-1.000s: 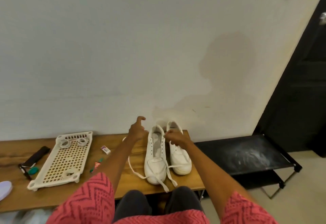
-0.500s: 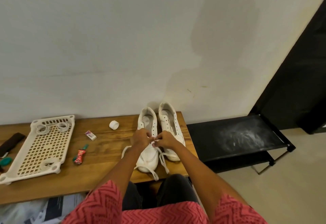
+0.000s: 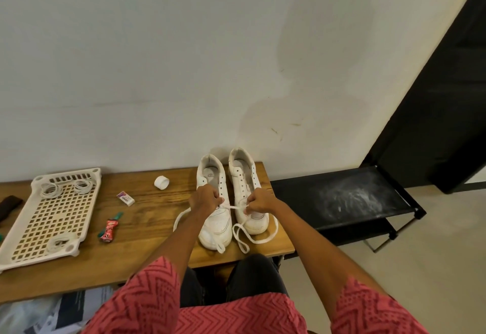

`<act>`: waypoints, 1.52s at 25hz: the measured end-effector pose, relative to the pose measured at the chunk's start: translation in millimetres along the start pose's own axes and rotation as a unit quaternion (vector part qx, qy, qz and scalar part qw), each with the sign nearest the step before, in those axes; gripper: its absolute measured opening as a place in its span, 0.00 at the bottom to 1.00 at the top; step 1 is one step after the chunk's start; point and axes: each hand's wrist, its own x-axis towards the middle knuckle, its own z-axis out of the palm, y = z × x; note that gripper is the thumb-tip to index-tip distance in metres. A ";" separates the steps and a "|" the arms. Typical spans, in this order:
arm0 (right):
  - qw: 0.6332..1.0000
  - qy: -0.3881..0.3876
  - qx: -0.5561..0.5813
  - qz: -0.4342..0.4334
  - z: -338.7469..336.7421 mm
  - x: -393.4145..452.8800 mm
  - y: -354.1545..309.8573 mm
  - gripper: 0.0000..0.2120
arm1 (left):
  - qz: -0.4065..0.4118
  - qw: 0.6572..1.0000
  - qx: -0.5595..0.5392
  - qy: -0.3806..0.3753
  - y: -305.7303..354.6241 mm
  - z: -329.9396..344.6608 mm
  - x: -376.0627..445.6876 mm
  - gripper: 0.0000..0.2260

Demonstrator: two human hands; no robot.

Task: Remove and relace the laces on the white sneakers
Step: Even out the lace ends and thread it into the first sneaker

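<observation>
A pale wall (image 3: 157, 57) fills the upper part of the head view, with a dark doorway (image 3: 447, 84) at the right edge. Below it runs a wooden bench (image 3: 147, 228), and just beside its right end stands a low black rack (image 3: 342, 197) dusted with white marks.

On the left of the bench lies a white perforated tray (image 3: 50, 215) holding small coils of white cord. The person's pink zigzag-patterned sleeves (image 3: 147, 299) and dark trousers fill the bottom of the view.

The pair of white sneakers (image 3: 236, 176) stands side by side at the right end of the bench, heels toward the wall and toes toward the person. The left sneaker (image 3: 214, 231) has a white lace (image 3: 235, 208) running through its lowest eyelets; the right sneaker (image 3: 243, 173) shows bare eyelets. The lace's loose ends trail over the toes and onto the bench, one looping to the left and one curling in front of the right sneaker.

The left hand (image 3: 203, 201) is closed, pinching the lace at the left sneaker's eyelets. The right hand (image 3: 259, 202) is also closed, its fingers gripping the lace, which stretches taut between the two hands.

Smaller things lie between tray and sneakers: a white cap (image 3: 161, 182), a small white packet (image 3: 125, 198), and a red-and-green wrapper (image 3: 110, 228).
</observation>
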 end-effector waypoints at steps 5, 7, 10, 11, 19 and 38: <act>0.999 0.017 0.023 -0.025 -9.1 -0.7 -20.3 0.18 | 0.021 0.997 -0.069 -0.024 -8.7 -15.0 2.8 0.07; 0.996 0.065 0.050 -0.036 -18.7 -5.9 -34.1 0.17 | 0.026 0.993 -0.111 -0.015 -7.6 -37.7 4.9 0.06; 0.977 0.135 0.136 -0.090 -43.8 -24.5 -73.9 0.11 | 0.050 0.984 -0.164 0.048 9.6 -87.8 2.4 0.06; 0.967 0.158 0.161 -0.116 -53.3 -32.5 -89.2 0.10 | 0.058 0.978 -0.189 0.068 18.8 -106.0 -2.0 0.06; 0.840 0.289 0.353 -0.294 -141.6 -128.4 -212.5 0.07 | 0.149 0.879 -0.423 0.165 118.9 -257.3 -79.4 0.10; 0.698 0.436 0.403 -0.400 -249.8 -241.0 -333.0 0.03 | 0.226 0.751 -0.564 0.259 228.1 -402.7 -158.6 0.09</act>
